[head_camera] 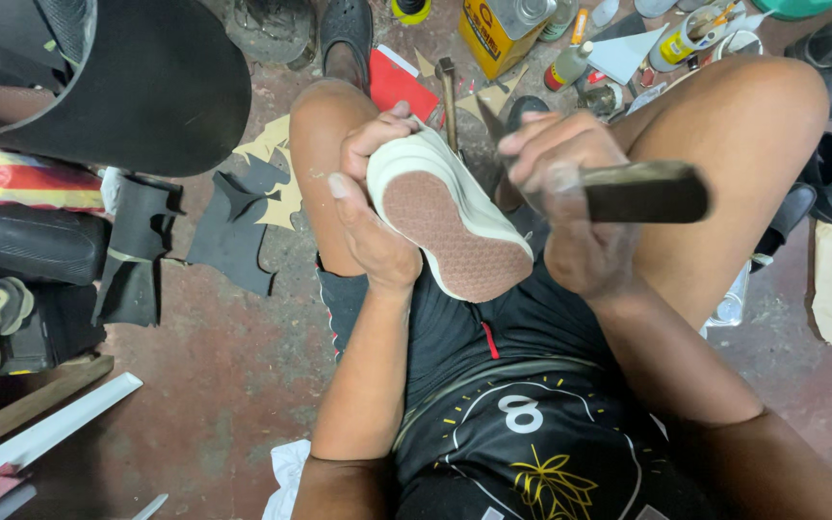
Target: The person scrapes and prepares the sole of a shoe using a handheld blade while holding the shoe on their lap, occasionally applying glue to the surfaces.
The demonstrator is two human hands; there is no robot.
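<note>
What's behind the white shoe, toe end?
Behind the white shoe, held sole-up by the left hand, a wooden handle rises over littered floor. Its lower end and the shoe's upper are hidden.

Knees (339, 116) flanking shoe (450, 217); cluttered floor (223, 356)

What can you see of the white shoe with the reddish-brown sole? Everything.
The white shoe with the reddish-brown sole is held sole-up over the person's lap, tilted, one end toward the knees. Its sidewall looks like off-white rubber; the outsole is reddish-brown with a fine dotted tread and looks intact. The left hand grips it from the side, fingers wrapped over its far end. The right hand holds a dark blurred tool beside it; contact cannot be told.
</note>
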